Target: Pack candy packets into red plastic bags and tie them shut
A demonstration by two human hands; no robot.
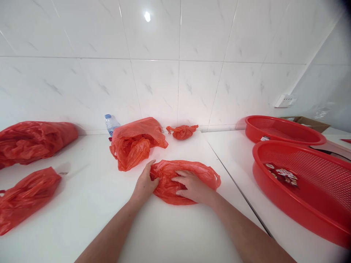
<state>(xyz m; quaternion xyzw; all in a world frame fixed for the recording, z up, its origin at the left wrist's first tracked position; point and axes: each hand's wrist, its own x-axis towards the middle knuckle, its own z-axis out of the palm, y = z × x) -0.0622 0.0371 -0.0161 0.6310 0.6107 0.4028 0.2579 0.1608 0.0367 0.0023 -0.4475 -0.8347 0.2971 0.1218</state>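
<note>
A flattened red plastic bag (200, 171) lies on the white counter (170, 233) in front of me. My left hand (144, 183) grips the bag's left edge, thumb and fingers closed on the plastic. My right hand (192, 186) lies flat on top of the bag with fingers stretched out, pressing it down.
Another crumpled red bag (135, 142) sits behind, with a small knotted red bag (181, 131) and a water bottle (110, 124) by the tiled wall. Two more red bags (33, 140) (26, 195) lie at left. Two red mesh baskets (285, 129) (307, 179) stand at right.
</note>
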